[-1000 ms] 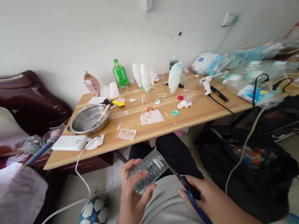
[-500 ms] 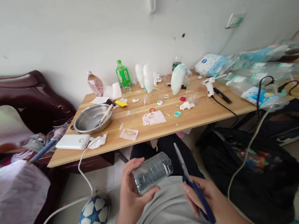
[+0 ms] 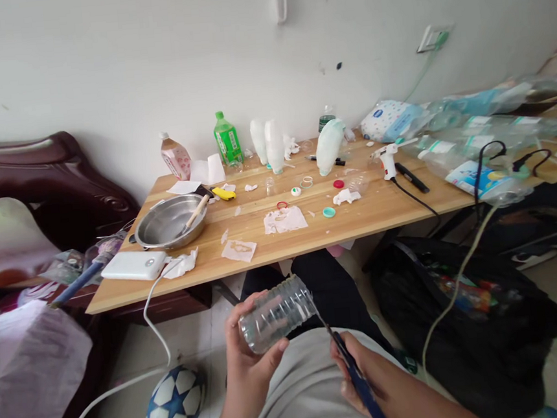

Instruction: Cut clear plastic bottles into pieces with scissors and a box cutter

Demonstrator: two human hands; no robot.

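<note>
My left hand (image 3: 249, 351) is wrapped round a clear ribbed piece of plastic bottle (image 3: 275, 314), held tilted above my lap. Its cut end points right, toward my right hand (image 3: 363, 370). That hand grips a pair of scissors (image 3: 356, 374) with dark blue handles. The scissor blades reach the rim of the bottle piece; whether they close on the plastic I cannot tell. On the wooden table (image 3: 205, 264) ahead lie paper scraps, a turquoise cap (image 3: 328, 212) and a red cap (image 3: 338, 183).
A metal bowl (image 3: 155, 223) with a wooden-handled tool stands on the left, by a white power bank (image 3: 134, 265). A glue gun (image 3: 388, 160) lies to the right, near clear bottles (image 3: 442, 155). Below are a ball (image 3: 176, 403) and a black bag (image 3: 471, 348).
The scissors have moved left and turned, so their blades now meet the rim of the bottle piece. My left hand has shifted the bottle piece slightly left and up.
</note>
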